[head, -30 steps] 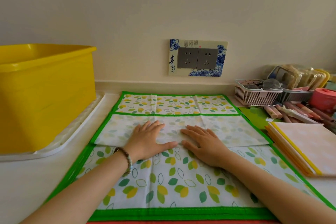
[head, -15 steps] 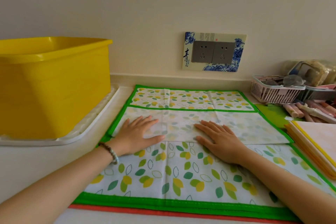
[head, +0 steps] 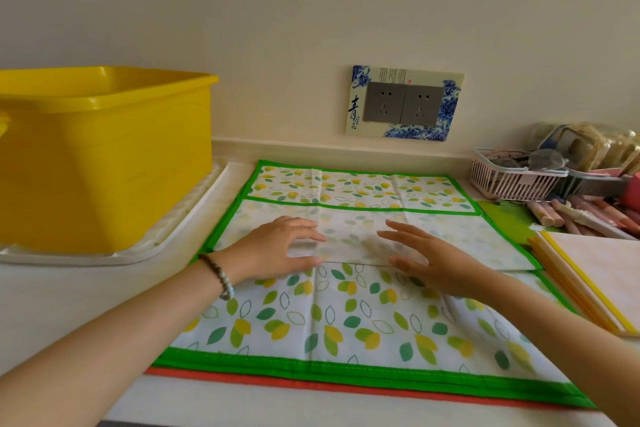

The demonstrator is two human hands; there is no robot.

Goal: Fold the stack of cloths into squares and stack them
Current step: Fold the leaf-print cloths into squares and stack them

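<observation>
The leaf-print cloth (head: 346, 315), thin and green-edged, lies flat on the white counter (head: 59, 291), one band folded over to its pale reverse; beneath it shows only the edge of a red cloth (head: 346, 388). My left hand (head: 277, 250) and blurred right hand (head: 440, 267) spread straight-fingered over the fold, gripping nothing.

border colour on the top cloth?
Green border on the leaf-print cloth; head view.

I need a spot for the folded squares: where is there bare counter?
Bare counter lies left of the leaf-print cloth, in front of the white tray under the yellow tub. A narrow strip runs along the near edge. The right side is crowded: yellow-edged cloth stack, crayons, pink basket.
</observation>
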